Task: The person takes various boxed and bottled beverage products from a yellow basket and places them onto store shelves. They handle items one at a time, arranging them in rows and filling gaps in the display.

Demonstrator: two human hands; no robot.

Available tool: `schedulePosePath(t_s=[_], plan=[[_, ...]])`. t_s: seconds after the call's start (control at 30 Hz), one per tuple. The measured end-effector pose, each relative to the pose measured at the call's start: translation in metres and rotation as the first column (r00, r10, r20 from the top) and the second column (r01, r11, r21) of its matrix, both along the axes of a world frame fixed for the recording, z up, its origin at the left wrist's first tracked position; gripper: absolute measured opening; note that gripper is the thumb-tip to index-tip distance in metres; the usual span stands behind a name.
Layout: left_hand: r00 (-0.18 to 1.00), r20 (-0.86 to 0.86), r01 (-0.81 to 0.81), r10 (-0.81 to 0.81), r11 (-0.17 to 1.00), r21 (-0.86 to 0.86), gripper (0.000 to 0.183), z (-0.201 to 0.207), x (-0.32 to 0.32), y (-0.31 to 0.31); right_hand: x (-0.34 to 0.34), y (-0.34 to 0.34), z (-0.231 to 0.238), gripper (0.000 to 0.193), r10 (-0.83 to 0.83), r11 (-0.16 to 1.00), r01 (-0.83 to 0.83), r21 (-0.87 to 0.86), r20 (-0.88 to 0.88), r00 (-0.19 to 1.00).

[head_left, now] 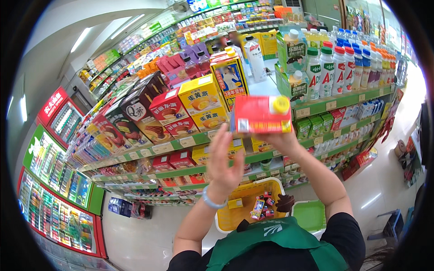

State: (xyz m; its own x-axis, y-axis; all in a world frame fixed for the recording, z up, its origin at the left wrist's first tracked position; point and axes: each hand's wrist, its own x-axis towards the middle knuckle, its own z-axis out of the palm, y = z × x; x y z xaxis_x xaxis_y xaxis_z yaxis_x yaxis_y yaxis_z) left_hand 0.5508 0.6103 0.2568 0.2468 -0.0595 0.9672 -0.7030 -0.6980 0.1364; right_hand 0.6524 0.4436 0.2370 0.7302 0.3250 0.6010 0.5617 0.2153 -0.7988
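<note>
A red carton box [253, 108] with yellow and white print is held up over the shelf top, a round yellow disc showing on its upper face. My right hand [279, 139] grips it from below at its right end, the fingers mostly hidden under it. Just left of the carton, my left hand [224, 160] is raised, fingers stretched and apart, with nothing in it. Whether its fingertips touch the carton I cannot tell. Behind the carton stands a yellow-and-blue box [229, 81]; yellow pie boxes [201, 97] are stacked to the left.
White bottles with coloured caps [327, 67] line the shelf at right, beside green cartons [290, 52]. Below my arms, a yellow basket [220, 222] holds small packs, next to a green bin [309, 214]. Drink coolers [56, 180] stand at left; a blue stool [391, 226] is at right.
</note>
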Motion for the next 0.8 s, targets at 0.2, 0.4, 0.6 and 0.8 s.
schedulePosePath(t_s=[0.2, 0.4, 0.6, 0.8], plan=[[0.911, -0.248, -0.196, 0.329, 0.875, 0.442, 0.069, -0.048, 0.051, -0.006, 0.057, 0.024, 0.038, 0.064, -0.075, 0.992, 0.081, -0.094, 0.063, 0.995], [0.835, -0.328, -0.230, 0.442, 0.822, 0.521, 0.075, -0.064, 0.077, 0.005, 0.097, 0.036, 0.023, 0.075, -0.073, 0.990, 0.092, -0.104, 0.172, 0.982], [0.809, -0.352, -0.243, 0.470, 0.814, 0.528, 0.078, -0.072, 0.077, 0.007, 0.104, 0.034, 0.037, 0.074, -0.038, 0.960, 0.065, -0.273, 0.103, 0.994], [0.806, -0.344, -0.267, 0.482, 0.814, 0.517, 0.079, -0.062, 0.081, 0.005, 0.112, 0.030, 0.033, 0.064, -0.029, 0.968, -0.024, -0.248, -0.206, 0.978]])
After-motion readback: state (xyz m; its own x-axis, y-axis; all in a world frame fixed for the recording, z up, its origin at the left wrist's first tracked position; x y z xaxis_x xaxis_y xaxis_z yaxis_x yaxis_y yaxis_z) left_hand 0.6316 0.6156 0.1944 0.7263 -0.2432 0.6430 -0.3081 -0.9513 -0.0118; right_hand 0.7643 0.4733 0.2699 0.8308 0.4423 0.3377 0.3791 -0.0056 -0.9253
